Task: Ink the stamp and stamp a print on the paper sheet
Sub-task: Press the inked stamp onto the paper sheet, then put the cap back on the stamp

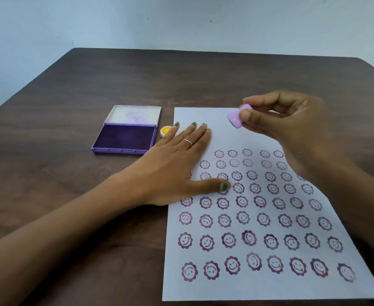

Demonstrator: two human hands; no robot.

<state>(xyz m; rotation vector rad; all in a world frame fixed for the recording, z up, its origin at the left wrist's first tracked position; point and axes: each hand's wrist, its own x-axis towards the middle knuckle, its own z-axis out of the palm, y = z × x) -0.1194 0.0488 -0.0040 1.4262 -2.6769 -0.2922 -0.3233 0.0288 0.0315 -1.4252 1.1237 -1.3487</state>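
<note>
A white paper sheet (259, 138) lies on the dark wooden table, covered with several rows of purple smiley-flower prints; its top strip is blank. My right hand (292, 129) pinches a small lilac stamp (236, 119) between thumb and fingers, tilted, held above the sheet's blank upper part. My left hand (177, 164) lies flat, fingers spread, on the sheet's left edge. An open purple ink pad (124, 138) sits left of the sheet, its lid raised behind it.
A small yellow round cap with a sun face (165, 130) lies between the ink pad and the sheet, partly behind my left fingers. The dark table (71, 195) extends all around; a pale wall stands behind its far edge.
</note>
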